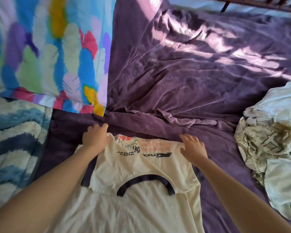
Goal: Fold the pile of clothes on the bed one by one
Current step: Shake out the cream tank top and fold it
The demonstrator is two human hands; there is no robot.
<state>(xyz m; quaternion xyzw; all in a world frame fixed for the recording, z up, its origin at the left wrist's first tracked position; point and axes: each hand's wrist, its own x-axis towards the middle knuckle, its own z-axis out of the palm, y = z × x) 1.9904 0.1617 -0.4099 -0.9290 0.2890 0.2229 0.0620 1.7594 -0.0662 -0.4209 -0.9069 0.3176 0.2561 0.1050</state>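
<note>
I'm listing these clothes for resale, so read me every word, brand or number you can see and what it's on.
"Hot Sounds on": orange, upside down on the cream T-shirt.
"Track Tapes": orange line next to it, its start unclear.
"auto center": small black print, same T-shirt.
"Kma": black logo, the rest unreadable.
Red digits in the starburst: too blurred.
The pile of clothes: no text.

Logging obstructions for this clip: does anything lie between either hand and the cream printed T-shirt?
Nothing visible does. Both hands touch the cream printed T-shirt: left hand at its far left corner, right hand spread on its far right edge. The crumpled clothes pile lies apart on the right.
</note>
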